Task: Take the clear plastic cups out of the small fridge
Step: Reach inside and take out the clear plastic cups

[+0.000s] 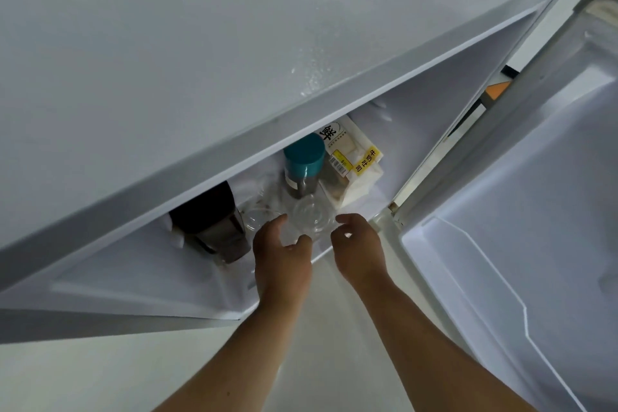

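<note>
Clear plastic cup (312, 216) is sitting between both hands' released fingers, left hand (281, 254) and right hand (357, 244) flanking it inside the fridge (418, 110).

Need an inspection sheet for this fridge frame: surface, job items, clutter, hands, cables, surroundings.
Surface: white fridge floor, crowded at the front; fridge top has water droplets.
Job's things: clear plastic cup at the front edge between both hands; second clear cup to its left; possibly more behind, too transparent to tell.
Clutter: teal-capped bottle upright behind the cups; dark container at left; bread package with yellow label at right.
Grippers: left hand and right hand open, fingers spread either side of the front cup; contact unclear.
Cables: nothing seen.
Surroundings: fridge door swung open at right; pale floor below.
</note>
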A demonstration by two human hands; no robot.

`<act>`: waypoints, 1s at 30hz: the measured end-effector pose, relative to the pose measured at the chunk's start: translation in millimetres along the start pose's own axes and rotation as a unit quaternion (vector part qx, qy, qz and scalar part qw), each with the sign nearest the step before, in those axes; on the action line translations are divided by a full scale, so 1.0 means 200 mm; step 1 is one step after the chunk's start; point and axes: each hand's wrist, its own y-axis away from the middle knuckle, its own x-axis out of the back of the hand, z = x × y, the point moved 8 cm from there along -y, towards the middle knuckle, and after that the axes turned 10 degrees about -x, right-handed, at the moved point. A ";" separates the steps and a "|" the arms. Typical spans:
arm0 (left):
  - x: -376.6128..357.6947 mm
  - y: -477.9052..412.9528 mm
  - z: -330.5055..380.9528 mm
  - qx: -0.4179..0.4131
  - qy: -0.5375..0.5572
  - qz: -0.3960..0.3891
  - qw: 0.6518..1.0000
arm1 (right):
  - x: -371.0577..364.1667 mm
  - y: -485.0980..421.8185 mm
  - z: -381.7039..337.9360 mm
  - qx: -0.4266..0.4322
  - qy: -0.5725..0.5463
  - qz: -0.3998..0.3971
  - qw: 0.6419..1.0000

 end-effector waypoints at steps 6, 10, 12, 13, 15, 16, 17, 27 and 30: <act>-0.08 -0.13 0.03 0.002 0.056 -0.063 0.996 | -0.04 0.04 -0.07 -0.004 -0.041 -0.059 0.997; -0.02 -0.06 0.07 -0.021 0.098 -0.085 0.991 | -0.01 0.07 -0.14 0.015 -0.073 -0.062 0.995; 0.02 0.03 0.09 -0.022 0.102 -0.092 0.990 | 0.00 0.08 -0.16 0.011 -0.095 -0.066 0.993; 0.05 0.09 0.10 -0.020 0.104 -0.088 0.990 | -0.01 0.09 -0.17 0.003 -0.116 -0.081 0.990; 0.08 0.18 0.11 -0.014 0.130 -0.081 0.988 | -0.04 0.10 -0.19 -0.029 -0.152 -0.135 0.979; 0.09 0.22 0.11 -0.012 0.139 -0.082 0.987 | -0.06 0.10 -0.20 -0.045 -0.167 -0.162 0.972; 0.09 0.25 0.11 -0.014 0.142 -0.084 0.986 | -0.07 0.11 -0.21 -0.049 -0.174 -0.181 0.967; 0.04 0.13 0.08 0.005 0.140 -0.081 0.987 | -0.01 0.08 -0.33 0.043 -0.111 -0.107 0.987; 0.00 0.11 0.05 0.013 0.126 -0.101 0.987 | 0.00 0.06 -0.32 0.060 -0.070 -0.070 0.993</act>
